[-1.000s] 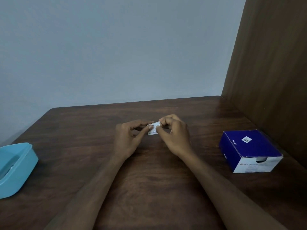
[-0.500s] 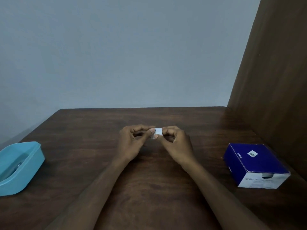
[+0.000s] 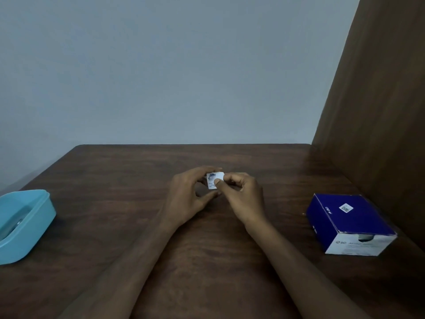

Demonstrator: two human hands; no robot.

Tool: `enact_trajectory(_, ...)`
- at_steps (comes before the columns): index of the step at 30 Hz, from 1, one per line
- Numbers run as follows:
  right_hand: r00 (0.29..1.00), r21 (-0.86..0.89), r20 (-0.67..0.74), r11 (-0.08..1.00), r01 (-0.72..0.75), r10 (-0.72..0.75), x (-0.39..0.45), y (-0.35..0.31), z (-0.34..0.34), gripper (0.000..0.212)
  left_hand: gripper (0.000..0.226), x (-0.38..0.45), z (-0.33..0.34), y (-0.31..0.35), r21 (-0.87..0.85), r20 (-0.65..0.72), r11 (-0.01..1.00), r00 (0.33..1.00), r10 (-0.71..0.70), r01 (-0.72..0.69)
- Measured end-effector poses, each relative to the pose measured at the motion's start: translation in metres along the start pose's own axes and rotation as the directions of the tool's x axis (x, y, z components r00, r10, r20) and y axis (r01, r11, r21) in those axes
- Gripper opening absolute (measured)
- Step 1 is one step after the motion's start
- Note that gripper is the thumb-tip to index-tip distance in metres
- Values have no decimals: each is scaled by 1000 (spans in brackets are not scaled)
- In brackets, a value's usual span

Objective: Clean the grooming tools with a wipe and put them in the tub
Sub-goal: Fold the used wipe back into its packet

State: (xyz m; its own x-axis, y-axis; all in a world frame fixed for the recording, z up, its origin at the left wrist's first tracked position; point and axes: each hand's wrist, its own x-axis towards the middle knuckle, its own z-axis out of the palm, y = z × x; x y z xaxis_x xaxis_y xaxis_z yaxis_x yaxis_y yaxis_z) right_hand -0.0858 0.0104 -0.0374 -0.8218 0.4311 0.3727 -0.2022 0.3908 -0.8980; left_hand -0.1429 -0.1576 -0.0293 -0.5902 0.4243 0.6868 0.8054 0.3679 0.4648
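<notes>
A small white wipe packet [image 3: 213, 179] with blue print is held over the middle of the dark wooden table [image 3: 128, 180]. My left hand [image 3: 187, 196] grips its left side with fingers on top and thumb below. My right hand [image 3: 241, 196] pinches its right edge between thumb and forefinger. A light blue plastic tub [image 3: 30, 224] stands at the table's left edge, partly cut off by the frame, with something dim lying inside it. No grooming tool is clearly visible on the table.
A dark blue and white box of wipes [image 3: 349, 224] sits at the right, close to a brown wooden side panel [image 3: 379, 111]. A pale wall [image 3: 172, 77] stands behind the table's far edge.
The packet has turned from edge-on to showing its printed face, held more upright between both hands. The view has tilted up a little.
</notes>
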Motion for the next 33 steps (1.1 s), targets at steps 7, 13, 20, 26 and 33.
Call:
enact_trajectory(7, 997, 77, 48, 995, -66, 63, -3, -4, 2, 8, 40, 1, -2, 3, -30, -36, 999, 999, -37, 36)
enact_trajectory(13, 989, 36, -147, 999, 39, -34, 3, -12, -12, 21, 40, 2, -1, 0, -234, -52, 956, 979, -196, 178)
enact_trajectory(20, 971, -66, -221, 995, 77, -90, 4, -11, -13, 22, 44, 2, 0, -4, -198, -35, 966, 984, -176, 165)
enact_trajectory(26, 954, -91, -286, 994, 62, -85, -2, -16, -5, 13, 41, 2, -2, -3, -104, -49, 992, 996, -81, 75)
enact_trajectory(33, 980, 4, -189, 998, 57, -55, -4, -18, -2, 13, 40, 3, 0, -4, -65, -85, 996, 994, -70, 65)
